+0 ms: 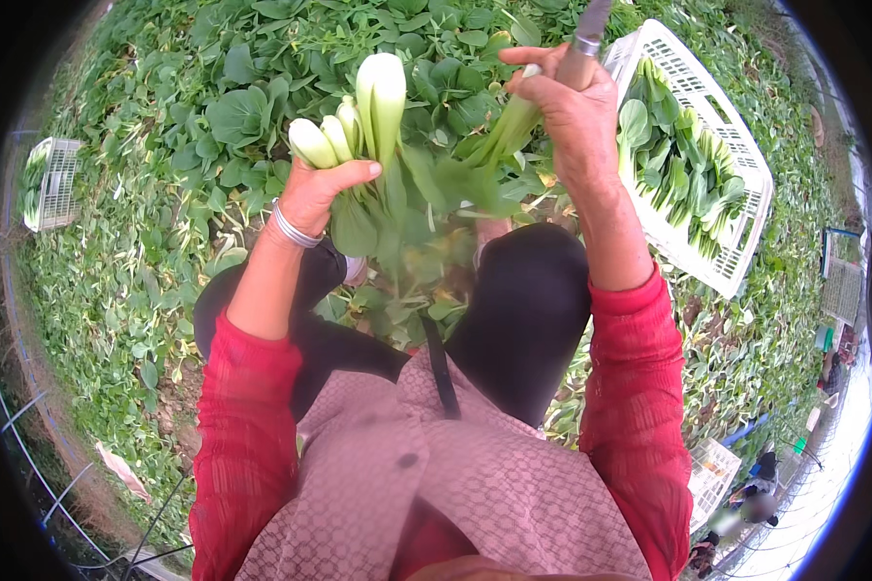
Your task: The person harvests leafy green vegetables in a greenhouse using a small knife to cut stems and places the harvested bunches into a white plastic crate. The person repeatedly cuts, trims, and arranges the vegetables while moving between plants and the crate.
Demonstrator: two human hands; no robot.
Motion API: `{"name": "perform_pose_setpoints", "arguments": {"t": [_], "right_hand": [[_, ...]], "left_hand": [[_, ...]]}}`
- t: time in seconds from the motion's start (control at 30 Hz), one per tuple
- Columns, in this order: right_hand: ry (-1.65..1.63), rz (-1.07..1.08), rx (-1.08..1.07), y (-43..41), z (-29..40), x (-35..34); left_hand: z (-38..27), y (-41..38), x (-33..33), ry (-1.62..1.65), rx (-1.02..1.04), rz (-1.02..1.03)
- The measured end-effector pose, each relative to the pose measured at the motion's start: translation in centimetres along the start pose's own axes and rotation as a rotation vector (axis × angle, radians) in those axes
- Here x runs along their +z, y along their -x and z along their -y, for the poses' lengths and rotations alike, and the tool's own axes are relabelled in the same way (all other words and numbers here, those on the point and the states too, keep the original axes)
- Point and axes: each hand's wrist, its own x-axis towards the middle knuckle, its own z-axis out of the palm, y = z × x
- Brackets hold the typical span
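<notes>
My left hand (320, 189) grips several bok choy heads (381, 94) around their upper stalks, pale bases pointing up and leaves hanging down. Raised at the upper right, my right hand (574, 109) holds a knife with a wooden handle (578, 67), its blade pointing up and partly cut off by the picture's edge. The same hand pinches another bok choy (512, 127) by its base between thumb and fingers; its leaves are blurred. Right of that hand, a white plastic crate (752, 145) holds rows of bok choy (679, 167).
Growing bok choy (240, 116) covers the ground ahead. Cut leaves (116, 290) litter the soil on both sides. Another white crate (62, 185) stands far left, one more (713, 479) at lower right. People (759, 501) are near the right rim.
</notes>
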Motion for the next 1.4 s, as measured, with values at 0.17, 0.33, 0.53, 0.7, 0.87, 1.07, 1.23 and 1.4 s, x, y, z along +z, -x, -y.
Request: {"name": "perform_pose_setpoints", "arguments": {"t": [0.17, 0.33, 0.53, 0.7, 0.87, 1.07, 1.23, 1.4], "right_hand": [[-0.317, -0.038, 0.147, 3.1, -1.3, 7.0], [-0.391, 0.019, 0.111, 4.4, -4.4, 9.3], [-0.410, 0.187, 0.222, 3.6, -3.7, 7.5], [-0.430, 0.263, 0.244, 2.5, -3.6, 5.0], [-0.523, 0.186, 0.172, 4.2, -4.0, 6.8], [-0.599, 0.148, 0.080, 4.0, -5.2, 7.0], [-0.521, 0.232, 0.187, 3.2, -3.8, 6.7], [0.349, 0.083, -0.138, 3.9, -3.4, 6.8]], "left_hand": [[-0.9, 2.9, 1.2, -0.250, 0.152, -0.118], [-0.5, 4.3, 1.0, -0.312, -0.006, -0.045], [-1.1, 4.8, -2.1, 0.251, -0.157, 0.258], [-1.8, 3.5, -2.4, 0.336, -0.027, 0.360], [-1.0, 2.0, 1.1, 0.409, -0.214, 0.214], [0.3, 1.2, 3.4, 0.304, -0.164, 0.177], [-0.2, 1.4, 2.3, 0.374, -0.247, 0.247], [-0.1, 2.2, 2.1, 0.202, -0.112, 0.133]]}}
